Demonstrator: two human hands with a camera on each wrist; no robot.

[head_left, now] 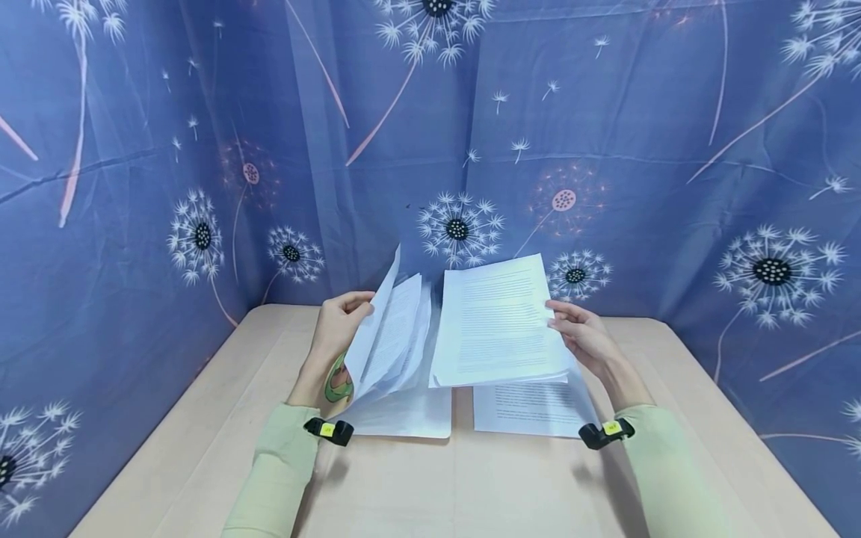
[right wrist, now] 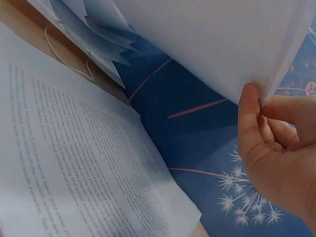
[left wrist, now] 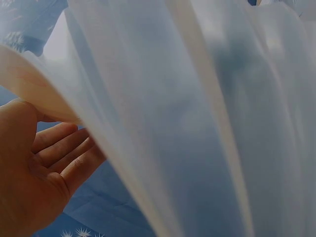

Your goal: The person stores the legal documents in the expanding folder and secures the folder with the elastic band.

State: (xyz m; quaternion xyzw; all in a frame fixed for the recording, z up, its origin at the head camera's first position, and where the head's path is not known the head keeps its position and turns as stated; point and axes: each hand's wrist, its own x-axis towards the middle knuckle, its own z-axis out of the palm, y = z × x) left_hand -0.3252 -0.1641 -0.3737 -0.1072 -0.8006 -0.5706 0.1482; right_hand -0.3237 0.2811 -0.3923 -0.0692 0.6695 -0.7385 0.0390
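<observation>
At left, a folder or booklet with a coloured picture on its cover [head_left: 339,381] stands partly raised, its white pages [head_left: 397,329] fanned apart. My left hand [head_left: 339,325] holds the raised cover by its outer edge, thumb against fingers. In the left wrist view the curved pages [left wrist: 163,113] fill most of the frame beside that hand [left wrist: 44,168]. My right hand [head_left: 585,336] pinches the right edge of a few printed sheets [head_left: 501,321], held tilted above the table. Below them lies another printed sheet [head_left: 531,411], partly covered.
The beige table [head_left: 457,486] extends in front of the papers. A blue dandelion-print cloth [head_left: 511,134] hangs behind and at both sides. In the right wrist view, a thin looped cord [right wrist: 66,59] shows near the folder's pages. Each wrist wears a black band [head_left: 329,430].
</observation>
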